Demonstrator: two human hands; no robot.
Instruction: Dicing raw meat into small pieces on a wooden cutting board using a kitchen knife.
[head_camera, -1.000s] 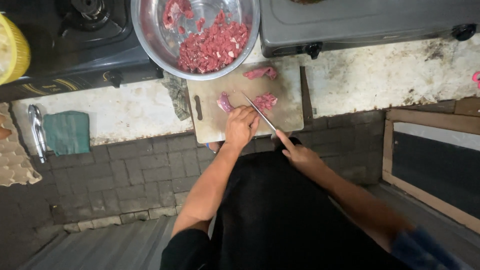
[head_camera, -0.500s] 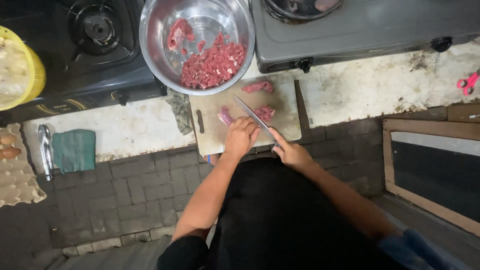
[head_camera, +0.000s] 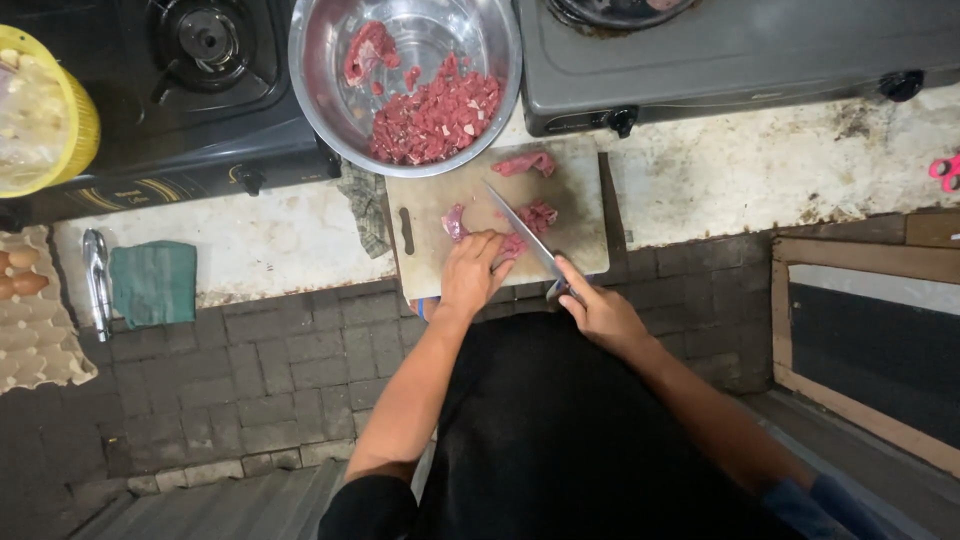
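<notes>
- We hold our left hand (head_camera: 470, 270) curled, fingertips pressed down on a strip of raw red meat (head_camera: 512, 243) near the middle of the wooden cutting board (head_camera: 430, 215).
- Our right hand (head_camera: 598, 312) is closed round the handle of a long knife (head_camera: 522, 226), the blade slanting up and away across the board, just beside the left fingertips.
- More meat pieces (head_camera: 540, 214) lie on the board beyond the blade, and one strip (head_camera: 527, 163) sits near the far edge.
- The meat looks soft, wet and slippery (it would likely slide under the blade), so we judge that it is best pinned from above with bent fingers, close to the cut.
- The knife is stiff and thin; the handle is the place to grip it.
- A steel bowl (head_camera: 330, 90) with diced meat stands touching the board's far edge, between two gas stoves (head_camera: 700, 60).
- On the bench (head_camera: 760, 170) to the left lie a green cloth (head_camera: 153, 282), metal tongs (head_camera: 96, 280) and an egg tray (head_camera: 40, 340).
</notes>
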